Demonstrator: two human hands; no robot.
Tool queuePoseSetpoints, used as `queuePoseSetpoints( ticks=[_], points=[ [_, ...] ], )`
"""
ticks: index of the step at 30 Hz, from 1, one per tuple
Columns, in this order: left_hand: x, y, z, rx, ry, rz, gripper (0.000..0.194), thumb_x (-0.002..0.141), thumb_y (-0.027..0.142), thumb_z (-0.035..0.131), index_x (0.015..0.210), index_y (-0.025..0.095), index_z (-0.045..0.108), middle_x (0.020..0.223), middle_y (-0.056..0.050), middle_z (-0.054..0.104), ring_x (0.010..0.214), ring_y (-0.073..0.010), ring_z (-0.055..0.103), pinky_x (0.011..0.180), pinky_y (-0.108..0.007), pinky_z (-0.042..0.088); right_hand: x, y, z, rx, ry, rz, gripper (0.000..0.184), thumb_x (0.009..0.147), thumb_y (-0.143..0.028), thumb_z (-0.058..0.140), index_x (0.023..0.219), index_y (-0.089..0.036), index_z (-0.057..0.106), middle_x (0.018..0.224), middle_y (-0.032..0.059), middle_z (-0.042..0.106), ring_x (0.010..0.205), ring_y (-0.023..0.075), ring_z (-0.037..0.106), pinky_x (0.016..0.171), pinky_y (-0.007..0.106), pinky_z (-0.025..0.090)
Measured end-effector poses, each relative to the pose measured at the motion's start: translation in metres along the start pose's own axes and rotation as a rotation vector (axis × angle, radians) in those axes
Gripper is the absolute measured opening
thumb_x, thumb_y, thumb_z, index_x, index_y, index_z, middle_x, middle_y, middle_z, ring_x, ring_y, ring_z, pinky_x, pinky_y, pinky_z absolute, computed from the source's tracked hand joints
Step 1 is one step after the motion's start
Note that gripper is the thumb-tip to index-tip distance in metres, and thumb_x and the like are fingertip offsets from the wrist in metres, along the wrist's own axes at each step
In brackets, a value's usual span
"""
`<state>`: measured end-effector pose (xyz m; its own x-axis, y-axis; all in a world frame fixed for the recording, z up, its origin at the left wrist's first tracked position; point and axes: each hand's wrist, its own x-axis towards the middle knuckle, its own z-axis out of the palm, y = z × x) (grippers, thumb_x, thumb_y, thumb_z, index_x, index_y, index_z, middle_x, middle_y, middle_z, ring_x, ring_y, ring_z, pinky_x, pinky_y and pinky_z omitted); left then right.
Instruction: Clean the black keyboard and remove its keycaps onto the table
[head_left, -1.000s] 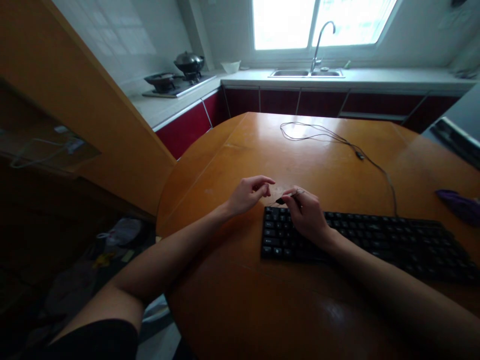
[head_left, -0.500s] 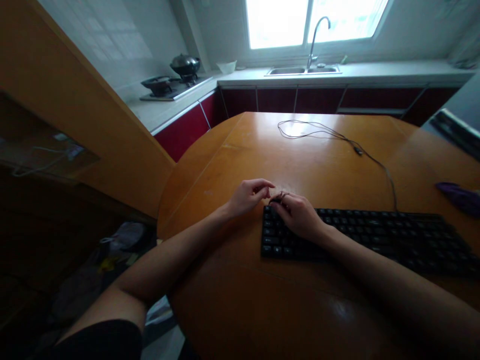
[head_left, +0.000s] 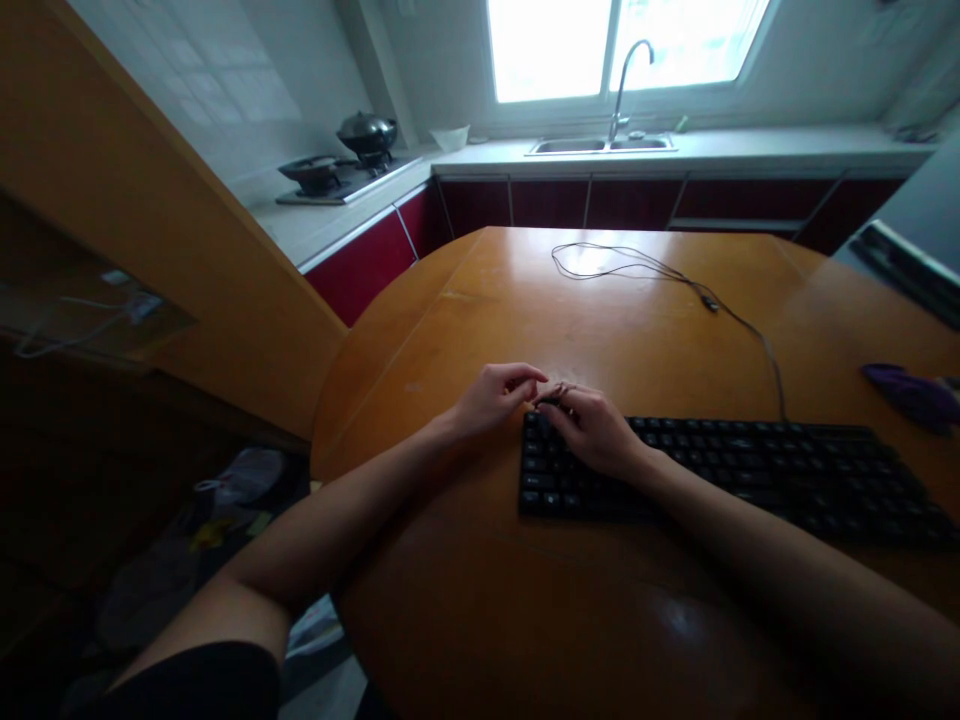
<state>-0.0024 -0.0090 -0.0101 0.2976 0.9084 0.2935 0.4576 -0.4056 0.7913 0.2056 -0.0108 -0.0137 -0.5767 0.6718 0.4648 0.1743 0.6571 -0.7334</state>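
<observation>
A black keyboard (head_left: 720, 465) lies on the wooden table. My right hand (head_left: 596, 430) rests over its upper left corner, with thumb and fingers bent together. Something small and dark shows at those fingertips; I cannot make out what it is. There is a ring on one right finger. Just left of the keyboard's corner, my left hand (head_left: 487, 397) is at the table, its index finger stretched toward the right fingertips. The other left fingers are loosely bent, with a gap beneath the index finger. Whether the two hands touch is unclear.
A looped black cable (head_left: 637, 262) runs from the keyboard across the wooden table (head_left: 450, 330). A purple cloth-like item (head_left: 907, 390) lies at the right. Beyond are a sink (head_left: 570, 147), a faucet (head_left: 619, 90) and a stove with pans (head_left: 367, 135). Bags (head_left: 251, 475) are below left.
The whole view has shifted slightly. Both hands keep nearly the same pose beside and over the keyboard's corner.
</observation>
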Motion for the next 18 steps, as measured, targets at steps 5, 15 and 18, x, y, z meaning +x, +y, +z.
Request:
queuePoseSetpoints(
  ticks=[5, 15, 18],
  points=[
    [-0.0006, -0.0018, 0.0008, 0.003, -0.059, 0.039, 0.02, 0.093, 0.022, 0.059, 0.1, 0.016, 0.076, 0.089, -0.006, 0.077, 0.08, -0.0163, 0.069, 0.072, -0.027, 0.053, 0.0035, 0.0011, -0.0026, 0.05, -0.015, 0.087, 0.021, 0.098, -0.03, 0.055, 0.084, -0.02, 0.067, 0.079, 0.0028, 0.07, 0.075, 0.0188, 0.063, 0.072, 0.032, 0.047],
    [-0.0017, -0.0005, 0.0013, -0.068, -0.121, 0.042, 0.03, 0.102, 0.033, 0.053, 0.115, 0.014, 0.072, 0.093, -0.006, 0.075, 0.082, -0.0167, 0.068, 0.077, -0.028, 0.053, 0.0056, 0.0049, -0.0006, 0.151, 0.049, 0.162, 0.027, 0.097, -0.031, 0.053, 0.074, -0.019, 0.062, 0.069, 0.0013, 0.064, 0.066, 0.0153, 0.058, 0.065, 0.029, 0.043],
    [-0.0022, 0.0003, 0.0007, -0.074, -0.117, 0.015, 0.035, 0.104, 0.037, 0.049, 0.118, 0.013, 0.071, 0.09, -0.006, 0.074, 0.08, -0.0166, 0.068, 0.077, -0.03, 0.053, 0.008, 0.0087, -0.0019, 0.23, 0.15, 0.272, 0.032, 0.098, -0.038, 0.052, 0.074, -0.019, 0.062, 0.062, 0.0, 0.06, 0.055, 0.0132, 0.052, 0.055, 0.027, 0.04]
  ],
)
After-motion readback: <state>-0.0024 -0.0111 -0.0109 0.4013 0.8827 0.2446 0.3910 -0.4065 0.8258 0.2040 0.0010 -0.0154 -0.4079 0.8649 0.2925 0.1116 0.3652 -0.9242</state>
